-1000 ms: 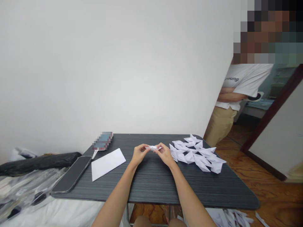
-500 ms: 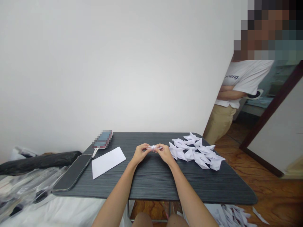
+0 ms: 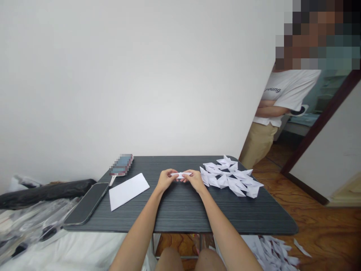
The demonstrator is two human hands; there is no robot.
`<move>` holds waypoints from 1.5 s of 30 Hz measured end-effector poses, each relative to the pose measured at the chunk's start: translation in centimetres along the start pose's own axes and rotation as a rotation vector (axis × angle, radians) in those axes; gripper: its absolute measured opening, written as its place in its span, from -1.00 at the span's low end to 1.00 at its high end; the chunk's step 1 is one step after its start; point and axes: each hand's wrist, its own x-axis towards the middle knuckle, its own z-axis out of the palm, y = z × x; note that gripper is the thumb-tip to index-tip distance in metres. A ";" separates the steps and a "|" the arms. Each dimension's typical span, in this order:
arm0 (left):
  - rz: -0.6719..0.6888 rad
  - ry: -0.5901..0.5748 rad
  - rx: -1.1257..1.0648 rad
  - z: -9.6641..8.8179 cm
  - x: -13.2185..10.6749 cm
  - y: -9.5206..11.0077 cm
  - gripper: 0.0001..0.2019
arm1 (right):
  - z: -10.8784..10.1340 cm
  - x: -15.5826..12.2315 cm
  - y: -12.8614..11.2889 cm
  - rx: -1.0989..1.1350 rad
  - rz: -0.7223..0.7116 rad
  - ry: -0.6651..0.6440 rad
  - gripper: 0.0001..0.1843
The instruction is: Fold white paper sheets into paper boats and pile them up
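Note:
Between my two hands, over the middle of the dark table (image 3: 180,214), is a small folded paper boat (image 3: 181,175). My left hand (image 3: 167,179) pinches its left end with thumb and fingers. At the other end, my right hand (image 3: 194,179) grips it the same way. The fingertips cover both ends of the boat, so only its middle shows. Right of my right hand lies a cluster of several white folded paper boats (image 3: 223,181), close together. A stack of white paper (image 3: 129,192) rests flat to the left of my left hand.
A dark-screened phone (image 3: 87,203) lies at the table's left edge, with a blurred-out device (image 3: 122,165) behind it. Plastic-wrapped items (image 3: 42,218) crowd the left side. Paper strips (image 3: 270,252) are below the table at right. A person in a white shirt (image 3: 290,90) stands there, arms folded.
My hands have drawn slightly apart and turned the paper boat, so a broader white face of it shows between them. The whole view has shifted slightly.

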 end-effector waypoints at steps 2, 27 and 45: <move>-0.012 -0.049 0.048 0.0 -0.2 0.1 -0.71 | 0.1 -0.2 0.0 0.000 0.001 -0.019 -0.71; -0.114 0.018 -0.110 0.1 -2.3 0.8 -0.59 | -0.4 -2.9 -0.5 -0.098 -0.026 0.055 -0.60; -0.186 0.565 1.067 -3.2 -10.0 3.7 -0.48 | -3.2 -10.1 -2.8 -0.656 -0.180 0.907 -0.67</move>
